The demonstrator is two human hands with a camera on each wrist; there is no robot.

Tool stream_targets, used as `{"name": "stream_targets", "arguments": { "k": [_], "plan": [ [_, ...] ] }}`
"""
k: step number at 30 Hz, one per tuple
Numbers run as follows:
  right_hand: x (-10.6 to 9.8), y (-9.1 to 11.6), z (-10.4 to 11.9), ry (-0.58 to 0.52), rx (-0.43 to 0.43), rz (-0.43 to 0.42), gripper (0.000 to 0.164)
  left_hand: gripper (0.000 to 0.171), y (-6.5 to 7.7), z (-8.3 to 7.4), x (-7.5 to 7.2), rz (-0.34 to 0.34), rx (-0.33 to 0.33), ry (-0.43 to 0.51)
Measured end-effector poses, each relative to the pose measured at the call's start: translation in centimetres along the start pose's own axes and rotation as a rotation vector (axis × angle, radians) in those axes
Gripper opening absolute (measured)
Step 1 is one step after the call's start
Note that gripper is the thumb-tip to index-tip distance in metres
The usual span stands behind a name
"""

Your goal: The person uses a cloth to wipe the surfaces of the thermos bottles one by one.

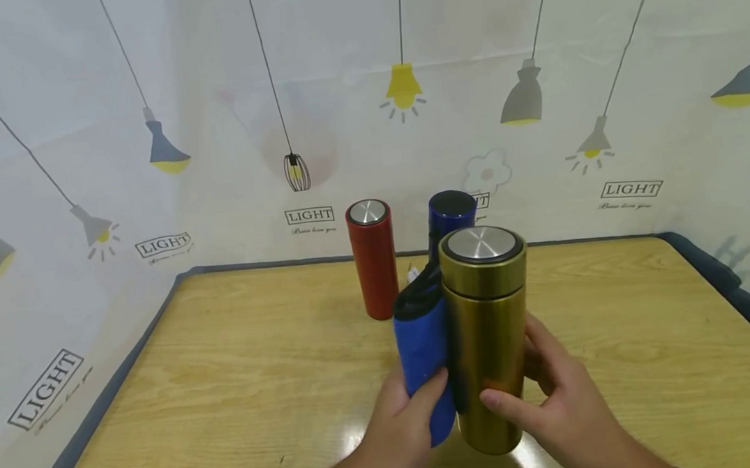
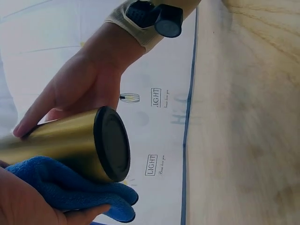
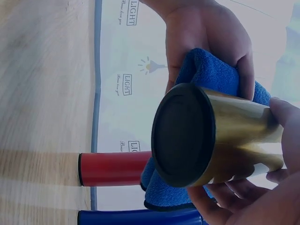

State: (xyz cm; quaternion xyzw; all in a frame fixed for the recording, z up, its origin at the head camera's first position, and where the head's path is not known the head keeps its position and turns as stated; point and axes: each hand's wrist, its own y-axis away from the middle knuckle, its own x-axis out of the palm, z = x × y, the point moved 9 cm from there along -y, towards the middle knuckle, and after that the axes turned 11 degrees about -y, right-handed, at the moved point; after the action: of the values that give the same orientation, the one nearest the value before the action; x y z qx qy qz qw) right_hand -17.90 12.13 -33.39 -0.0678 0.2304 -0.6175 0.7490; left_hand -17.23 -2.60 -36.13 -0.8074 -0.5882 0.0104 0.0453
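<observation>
A gold thermos flask (image 1: 489, 341) with a brushed steel lid top is held up over the table, its black base (image 3: 183, 136) showing in the right wrist view. My right hand (image 1: 564, 400) grips it from the right, thumb across the front and fingers behind. In my left hand (image 1: 398, 418) is a folded blue cloth (image 1: 421, 357) with dark edging, pinched by the thumb and laid against the flask's left side. In the left wrist view the cloth (image 2: 70, 187) wraps along the flask's underside near its base.
Behind the hands, a red flask (image 1: 374, 262) stands upright on the wooden table (image 1: 261, 364). A dark blue flask (image 1: 452, 210) stands to its right, partly hidden by the gold one. A lamp-patterned backdrop (image 1: 343, 75) rises along the table's back and side edges.
</observation>
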Motion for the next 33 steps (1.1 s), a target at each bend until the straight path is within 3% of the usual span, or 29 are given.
{"name": "stream_targets", "arguments": {
  "k": [9,14,17,24,28,33],
  "plan": [
    [1.1,0.2,-0.9,0.071,0.081,0.053,0.092,0.048,-0.1,-1.2,-1.3,-0.068,0.099,0.099],
    [1.8,0.3,-0.6,0.093,0.014,0.099,0.093,0.048,0.0,-2.0,-2.6,-0.127,0.104,0.088],
    [2.0,0.4,-0.7,0.102,0.027,0.124,0.093,0.048,0.1,-2.4,-3.2,-0.153,0.115,0.093],
    [1.7,0.6,-1.1,0.134,0.059,0.098,0.094,0.049,0.5,-1.4,-2.3,-0.144,0.139,0.121],
    [1.4,0.5,-0.9,0.136,0.047,0.065,0.095,0.049,0.4,-1.2,-1.7,-0.124,0.105,0.098],
    [1.7,0.5,-1.5,0.09,0.131,0.106,0.091,0.05,0.4,-1.0,-1.7,-0.109,0.044,0.075]
  ]
}}
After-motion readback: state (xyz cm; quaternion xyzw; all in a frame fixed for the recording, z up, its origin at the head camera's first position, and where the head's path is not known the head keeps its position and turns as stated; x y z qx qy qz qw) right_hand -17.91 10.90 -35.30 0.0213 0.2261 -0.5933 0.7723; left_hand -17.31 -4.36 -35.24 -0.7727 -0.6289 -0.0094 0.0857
